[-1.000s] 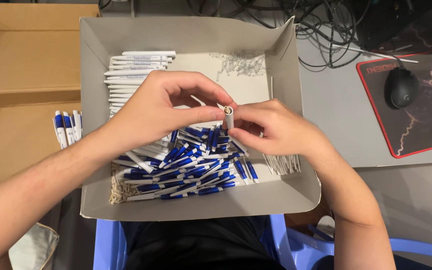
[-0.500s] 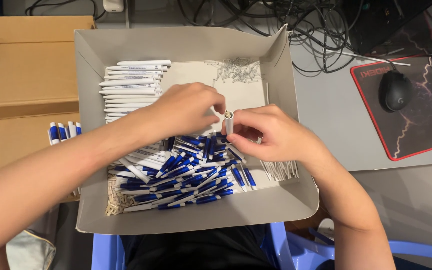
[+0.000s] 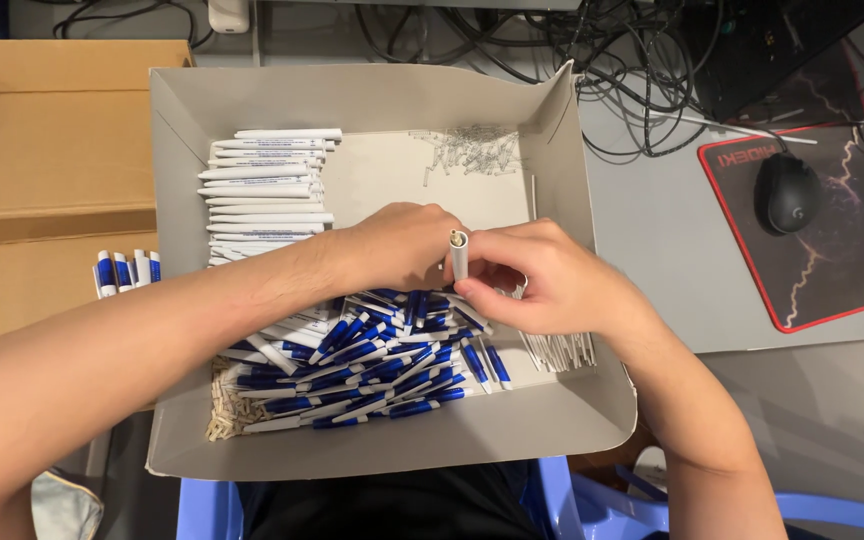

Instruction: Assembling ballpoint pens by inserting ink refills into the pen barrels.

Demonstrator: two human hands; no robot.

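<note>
Grey desk (image 3: 672,240) at right, bearing a mouse pad (image 3: 832,250) and mouse (image 3: 787,192); tangled cables (image 3: 612,50) along the top; cardboard box (image 3: 42,150) at left; blue chair (image 3: 592,505) below.

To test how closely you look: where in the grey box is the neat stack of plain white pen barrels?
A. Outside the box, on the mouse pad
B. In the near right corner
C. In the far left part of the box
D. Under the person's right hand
C: the white pen barrels lie stacked in the far left part of the grey box, beyond the left hand.
</note>
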